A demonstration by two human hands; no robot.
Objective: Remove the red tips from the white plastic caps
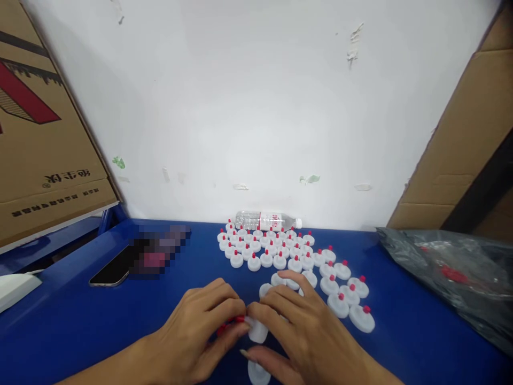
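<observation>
- As left hand [192, 331] pinches a red plug [239, 319], right hand [308, 331] clasps a white cap [257, 331] at six o'clock.
- Cap seems light, stiff, slick; grip its rim.

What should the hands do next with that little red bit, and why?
Probably press the red piece in the left hand onto the white cap held by the right hand. The two parts meet at the fingertips, and the caps lined up on the blue table each carry a red tip.
</observation>
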